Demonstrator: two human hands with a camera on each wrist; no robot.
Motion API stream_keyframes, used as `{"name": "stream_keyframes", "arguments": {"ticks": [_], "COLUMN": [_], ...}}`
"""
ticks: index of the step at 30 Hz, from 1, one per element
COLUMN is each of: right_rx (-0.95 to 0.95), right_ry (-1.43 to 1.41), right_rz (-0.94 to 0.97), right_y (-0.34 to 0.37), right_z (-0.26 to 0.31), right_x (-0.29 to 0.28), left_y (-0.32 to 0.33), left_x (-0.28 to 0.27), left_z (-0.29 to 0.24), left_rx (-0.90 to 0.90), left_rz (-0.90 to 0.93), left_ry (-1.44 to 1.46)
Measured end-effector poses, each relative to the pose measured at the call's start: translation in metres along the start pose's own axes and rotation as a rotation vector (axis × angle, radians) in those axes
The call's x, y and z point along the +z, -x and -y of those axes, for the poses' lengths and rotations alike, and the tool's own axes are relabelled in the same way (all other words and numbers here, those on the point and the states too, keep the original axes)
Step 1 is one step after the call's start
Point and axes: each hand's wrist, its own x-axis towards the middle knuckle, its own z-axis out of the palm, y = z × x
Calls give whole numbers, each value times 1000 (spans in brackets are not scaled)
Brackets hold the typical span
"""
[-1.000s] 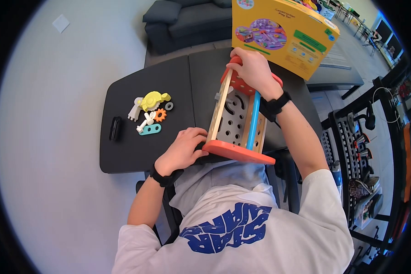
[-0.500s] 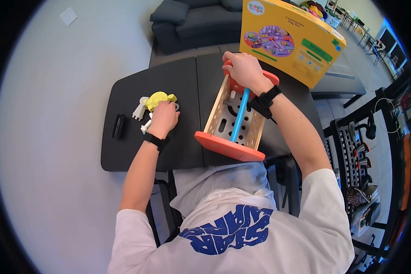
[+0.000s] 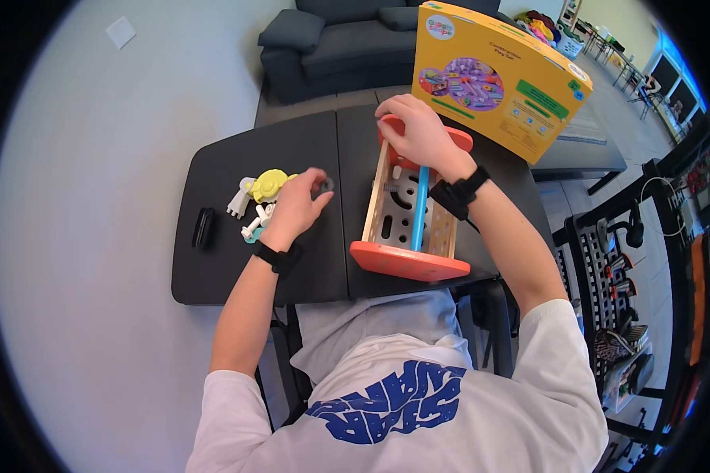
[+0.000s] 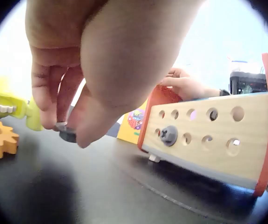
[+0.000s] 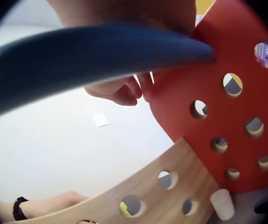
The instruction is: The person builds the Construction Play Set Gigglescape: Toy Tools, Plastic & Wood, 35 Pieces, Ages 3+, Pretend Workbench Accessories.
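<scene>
My left hand (image 3: 296, 206) pinches a small grey ring (image 4: 68, 134) between thumb and fingertips, just above the dark table, left of the toolbox. The wooden toolbox, with red end panels (image 3: 410, 262) and a blue bar (image 3: 420, 209), stands on the table. My right hand (image 3: 423, 138) grips the top of its far red panel (image 5: 227, 107). A grey screw head (image 4: 169, 135) sits in a hole of the wooden side panel (image 4: 204, 135). A white peg end (image 5: 223, 204) shows inside, in the right wrist view.
Left of my left hand lie a yellow piece (image 3: 269, 185), white pieces (image 3: 254, 223), a teal strip (image 3: 252, 237) and an orange gear (image 4: 0, 138). A black case (image 3: 203, 229) rests near the table's left edge. Behind the toolbox stands a yellow box (image 3: 497, 79).
My left hand moved from the toolbox's near end to the loose pieces, took the grey ring and shifted slightly right with it. My right hand still grips the toolbox, whose near end has swung slightly.
</scene>
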Motion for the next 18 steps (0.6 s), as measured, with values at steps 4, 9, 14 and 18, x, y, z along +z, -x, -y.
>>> {"name": "stream_keyframes", "arguments": {"ticks": [4,9,14,18], "right_rx": [250,564,620,634], "right_ry": [-266,-560,-879,-953], "right_rz": [237,418,462,468], "right_y": [-1,4,10,17], "right_z": [36,45,48,45], "right_x": [-23,-26,-28,-30], "left_y": [-8,-16,-21,-22], "left_x": [-14,-20,-17,-16], "left_z": [-38,-68,-78,-78], "left_rx": [117,233,315,331], "left_rz": [-156,-187,-177,-159], "left_ry": [418,600,624,645]}}
